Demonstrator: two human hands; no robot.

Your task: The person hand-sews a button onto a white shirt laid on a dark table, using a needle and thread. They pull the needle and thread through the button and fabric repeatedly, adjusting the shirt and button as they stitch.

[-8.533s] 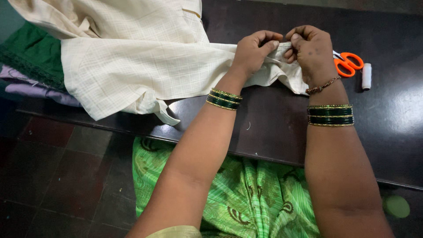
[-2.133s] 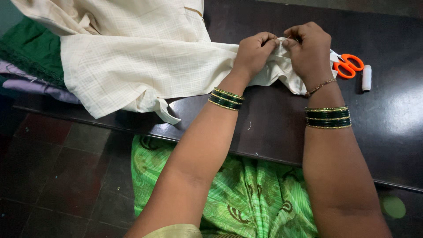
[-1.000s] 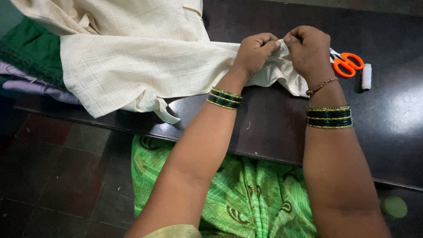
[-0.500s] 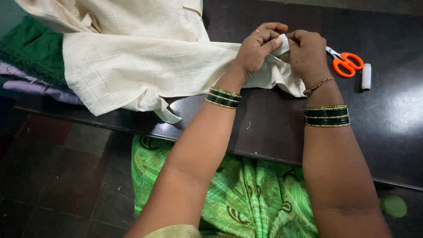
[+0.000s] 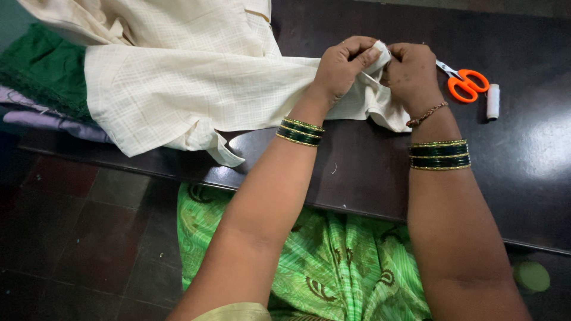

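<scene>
A cream checked garment [image 5: 196, 83] lies spread over the dark table [image 5: 357, 172], one end hanging off the near edge. My left hand [image 5: 344, 64] pinches a folded end of this cloth between thumb and fingers. My right hand [image 5: 411, 71] grips the same bunched end right beside it, knuckles up. The two hands almost touch. Green and gold bangles circle both wrists. Whatever lies between the fingertips is hidden by the cloth fold.
Orange-handled scissors [image 5: 467, 83] lie on the table just right of my right hand, with a white thread spool [image 5: 493, 101] beside them. Dark green fabric [image 5: 41, 77] and lilac cloth [image 5: 47, 119] are piled at the left. A tiled floor lies below the table edge.
Both hands stay on the cloth end. Over the frames the fingers have shifted slightly, drawing the fold up between the two hands; the garment and scissors have not moved.
</scene>
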